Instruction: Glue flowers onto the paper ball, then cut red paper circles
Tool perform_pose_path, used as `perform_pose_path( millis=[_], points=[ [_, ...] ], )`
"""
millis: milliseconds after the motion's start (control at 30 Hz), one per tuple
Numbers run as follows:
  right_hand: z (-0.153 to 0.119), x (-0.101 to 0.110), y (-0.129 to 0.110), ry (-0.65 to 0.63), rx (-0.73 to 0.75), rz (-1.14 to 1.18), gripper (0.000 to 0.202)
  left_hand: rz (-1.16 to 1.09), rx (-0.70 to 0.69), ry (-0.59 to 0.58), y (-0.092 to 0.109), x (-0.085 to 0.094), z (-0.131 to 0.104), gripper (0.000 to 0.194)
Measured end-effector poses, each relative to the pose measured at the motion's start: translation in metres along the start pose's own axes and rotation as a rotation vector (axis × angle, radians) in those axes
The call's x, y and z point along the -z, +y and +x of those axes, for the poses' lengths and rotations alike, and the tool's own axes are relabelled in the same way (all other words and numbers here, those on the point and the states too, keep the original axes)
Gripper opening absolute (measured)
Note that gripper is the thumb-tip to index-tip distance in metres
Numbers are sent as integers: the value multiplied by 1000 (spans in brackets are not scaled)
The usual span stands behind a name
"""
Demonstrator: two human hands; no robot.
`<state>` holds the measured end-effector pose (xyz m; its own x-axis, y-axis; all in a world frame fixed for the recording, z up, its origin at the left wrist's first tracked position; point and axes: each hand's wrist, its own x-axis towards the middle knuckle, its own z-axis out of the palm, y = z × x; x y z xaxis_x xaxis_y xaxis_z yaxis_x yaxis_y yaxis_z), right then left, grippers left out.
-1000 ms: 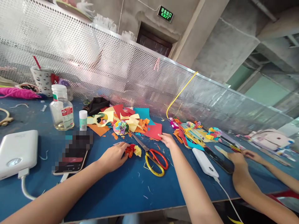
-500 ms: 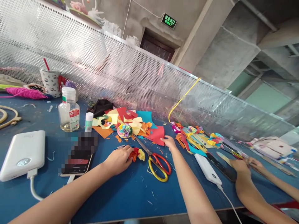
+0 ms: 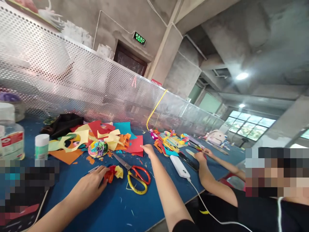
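Observation:
My left hand (image 3: 93, 182) rests on the blue table with its fingers curled around crumpled red and orange paper (image 3: 110, 174), a yellow piece (image 3: 118, 172) beside it. A thin grey item (image 3: 93, 169) shows by those fingers. At the red paper sheet (image 3: 135, 145), my right hand (image 3: 147, 150) touches the right edge with its fingertips; whether it pinches the sheet is too small to tell. Scissors with red and yellow handles (image 3: 138, 178) lie between my hands. Behind them sit a multicoloured paper ball (image 3: 98, 148) and cut paper scraps (image 3: 76, 140).
At left stand a glue stick (image 3: 42, 147), a bottle (image 3: 11, 138) and a pixelated phone (image 3: 21, 199). A white power bank (image 3: 180, 166) with a cable lies right of my arm. Another person's hands (image 3: 200, 157) work farther right. A perforated metal screen (image 3: 116, 93) runs behind.
The view has turned to the right, so the table things appear farther left and the other person's body shows. My left hand keeps its place at the crumpled paper; my right hand remains at the red sheet.

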<state>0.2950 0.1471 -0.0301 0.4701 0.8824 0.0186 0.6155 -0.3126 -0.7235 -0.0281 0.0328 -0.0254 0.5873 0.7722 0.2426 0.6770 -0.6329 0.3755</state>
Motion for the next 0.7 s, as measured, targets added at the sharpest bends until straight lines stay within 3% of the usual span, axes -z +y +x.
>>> perform_pose_path(
  millis=[233, 700],
  points=[
    [-8, 9, -4, 6, -9, -22, 28, -4, 16, -14, 0, 1, 0, 35],
    [-11, 59, 19, 44, -40, 247, 28, -2, 24, -7, 5, 2, -4, 36]
  ],
)
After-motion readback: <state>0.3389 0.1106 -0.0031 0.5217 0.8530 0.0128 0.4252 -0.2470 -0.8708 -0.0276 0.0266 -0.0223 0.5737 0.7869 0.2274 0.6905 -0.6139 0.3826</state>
